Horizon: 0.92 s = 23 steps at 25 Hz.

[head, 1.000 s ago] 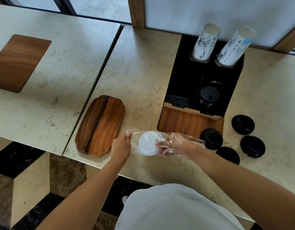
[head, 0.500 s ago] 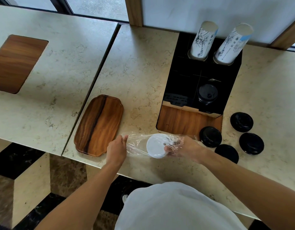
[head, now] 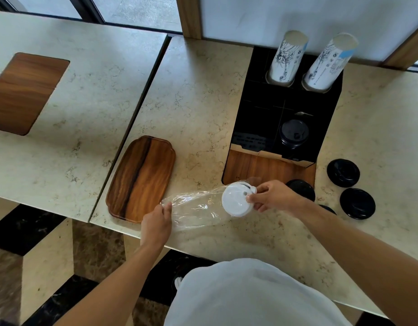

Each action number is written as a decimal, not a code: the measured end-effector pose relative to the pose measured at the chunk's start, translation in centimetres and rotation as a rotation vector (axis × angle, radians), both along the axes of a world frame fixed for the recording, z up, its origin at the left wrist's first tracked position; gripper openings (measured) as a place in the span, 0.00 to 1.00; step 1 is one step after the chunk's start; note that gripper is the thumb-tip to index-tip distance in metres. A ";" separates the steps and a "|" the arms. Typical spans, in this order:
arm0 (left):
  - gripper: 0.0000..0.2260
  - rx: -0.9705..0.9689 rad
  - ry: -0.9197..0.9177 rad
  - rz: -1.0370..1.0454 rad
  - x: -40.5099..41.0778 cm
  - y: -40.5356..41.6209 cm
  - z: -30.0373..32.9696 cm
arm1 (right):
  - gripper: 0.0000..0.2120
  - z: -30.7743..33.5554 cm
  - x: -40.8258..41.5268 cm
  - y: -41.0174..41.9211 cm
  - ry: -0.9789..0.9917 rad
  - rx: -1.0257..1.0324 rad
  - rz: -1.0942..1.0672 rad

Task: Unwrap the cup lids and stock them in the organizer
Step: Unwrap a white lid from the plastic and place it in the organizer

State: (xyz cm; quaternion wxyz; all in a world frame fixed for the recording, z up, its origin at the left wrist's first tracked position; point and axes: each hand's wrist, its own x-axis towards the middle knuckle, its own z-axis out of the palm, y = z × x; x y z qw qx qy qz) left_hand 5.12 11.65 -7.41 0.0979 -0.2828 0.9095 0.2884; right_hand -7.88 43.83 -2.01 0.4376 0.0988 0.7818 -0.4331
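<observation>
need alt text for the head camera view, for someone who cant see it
A person's right hand pulls a stack of white lids out of a clear plastic sleeve whose other end the left hand holds down on a marble counter. Behind stand a black organizer with two cup stacks and a wooden tray; loose black lids lie at right.

a wooden tray [head: 142,178] lies on the marble tabletop [head: 194,102], left of two paper cup stacks [head: 288,60].

Counter [head: 203,95] — tray [head: 142,177], organizer [head: 257,109], lids [head: 357,203]
</observation>
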 end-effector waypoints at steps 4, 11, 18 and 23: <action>0.25 -0.056 -0.048 -0.043 1.1 0.3 0.4 | 0.19 -0.5 0.3 -0.3 -0.026 -0.020 -0.056; 0.23 -0.191 0.098 -0.061 1.9 -0.6 1.4 | 0.21 -0.3 0.3 -0.3 -0.080 -0.052 0.019; 0.11 -0.305 0.390 -0.731 -1.5 2.3 1.9 | 0.21 -0.8 0.4 -0.7 -0.055 -0.028 0.006; 0.14 -0.227 0.279 -1.090 -3.2 4.3 1.6 | 0.20 -1.1 -0.2 -1.3 -0.047 -0.022 0.029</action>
